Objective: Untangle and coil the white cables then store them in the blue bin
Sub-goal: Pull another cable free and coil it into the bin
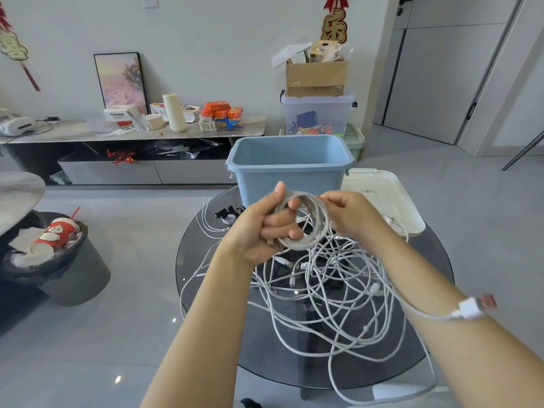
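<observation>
Left hand (262, 228) grips a coiled white cable (306, 222) above a round glass table (206, 260); right hand (350, 213) pinches the coil's far side. Its free end, with a white plug (469, 309), trails past the right forearm. Tangled white cables (332, 293) lie on the table below. Blue bin (290, 166) stands open behind the hands, a white lid (385, 195) beside it; a full waste bin (53, 254) sits on the floor at left.

Two bare forearms, no sleeves, left hand (259, 228), right hand (350, 214), no rings
</observation>
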`<action>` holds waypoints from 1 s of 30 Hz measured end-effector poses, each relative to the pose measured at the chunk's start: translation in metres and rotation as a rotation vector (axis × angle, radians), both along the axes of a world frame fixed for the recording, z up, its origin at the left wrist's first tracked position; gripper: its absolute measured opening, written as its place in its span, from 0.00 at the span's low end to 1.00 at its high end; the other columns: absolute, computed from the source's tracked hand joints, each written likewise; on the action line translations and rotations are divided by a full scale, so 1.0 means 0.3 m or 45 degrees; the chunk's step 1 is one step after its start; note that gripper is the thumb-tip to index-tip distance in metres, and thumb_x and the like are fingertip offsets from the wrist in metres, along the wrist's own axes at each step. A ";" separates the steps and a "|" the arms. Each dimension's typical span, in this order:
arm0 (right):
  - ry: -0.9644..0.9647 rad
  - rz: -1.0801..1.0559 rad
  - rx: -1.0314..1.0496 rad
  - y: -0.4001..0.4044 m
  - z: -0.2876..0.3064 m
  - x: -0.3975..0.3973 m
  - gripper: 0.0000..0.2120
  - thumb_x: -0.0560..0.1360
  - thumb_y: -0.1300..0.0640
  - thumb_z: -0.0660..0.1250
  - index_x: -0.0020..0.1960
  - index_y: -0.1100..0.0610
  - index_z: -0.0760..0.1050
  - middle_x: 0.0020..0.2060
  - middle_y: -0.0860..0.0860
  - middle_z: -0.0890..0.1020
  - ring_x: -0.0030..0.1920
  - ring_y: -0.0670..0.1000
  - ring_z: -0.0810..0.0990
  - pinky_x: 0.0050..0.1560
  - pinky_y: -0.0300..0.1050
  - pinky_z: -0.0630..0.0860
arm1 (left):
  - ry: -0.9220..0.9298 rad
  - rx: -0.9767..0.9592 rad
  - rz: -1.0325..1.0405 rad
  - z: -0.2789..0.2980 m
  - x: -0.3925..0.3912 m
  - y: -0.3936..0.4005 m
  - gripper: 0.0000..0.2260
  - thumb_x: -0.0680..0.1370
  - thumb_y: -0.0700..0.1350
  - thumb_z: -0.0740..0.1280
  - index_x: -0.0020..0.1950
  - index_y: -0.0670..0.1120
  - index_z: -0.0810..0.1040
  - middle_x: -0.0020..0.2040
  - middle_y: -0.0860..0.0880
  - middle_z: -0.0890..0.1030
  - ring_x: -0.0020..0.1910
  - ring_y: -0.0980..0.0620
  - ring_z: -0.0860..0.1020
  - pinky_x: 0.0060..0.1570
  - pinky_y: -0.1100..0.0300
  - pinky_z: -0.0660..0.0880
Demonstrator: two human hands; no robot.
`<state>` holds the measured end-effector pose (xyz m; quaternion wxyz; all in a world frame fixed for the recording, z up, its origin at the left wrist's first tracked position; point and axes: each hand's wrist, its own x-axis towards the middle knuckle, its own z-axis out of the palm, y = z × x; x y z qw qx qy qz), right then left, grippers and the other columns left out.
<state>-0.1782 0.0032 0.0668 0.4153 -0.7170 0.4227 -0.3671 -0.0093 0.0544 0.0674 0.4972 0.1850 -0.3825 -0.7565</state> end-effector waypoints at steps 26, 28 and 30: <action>-0.048 0.460 0.676 0.094 0.076 0.021 0.12 0.74 0.69 0.65 0.57 0.67 0.68 0.26 0.53 0.75 0.22 0.47 0.73 0.22 0.35 0.68 | -1.452 -0.321 1.150 -0.032 0.002 -0.029 0.14 0.83 0.50 0.53 0.40 0.49 0.68 0.34 0.56 0.83 0.34 0.57 0.76 0.40 0.63 0.70; 0.059 0.480 0.638 0.089 0.085 0.013 0.13 0.74 0.70 0.65 0.58 0.71 0.70 0.26 0.52 0.75 0.21 0.46 0.73 0.22 0.34 0.69 | -1.706 -0.432 1.030 -0.023 -0.006 -0.018 0.15 0.83 0.50 0.53 0.39 0.48 0.68 0.34 0.54 0.82 0.33 0.59 0.74 0.39 0.61 0.67; 0.207 0.436 0.491 0.078 0.093 -0.008 0.11 0.75 0.69 0.65 0.56 0.70 0.75 0.26 0.51 0.75 0.21 0.44 0.72 0.24 0.34 0.70 | -1.857 -0.443 0.845 -0.020 -0.002 -0.011 0.17 0.83 0.51 0.54 0.37 0.46 0.70 0.34 0.50 0.83 0.33 0.55 0.74 0.43 0.59 0.71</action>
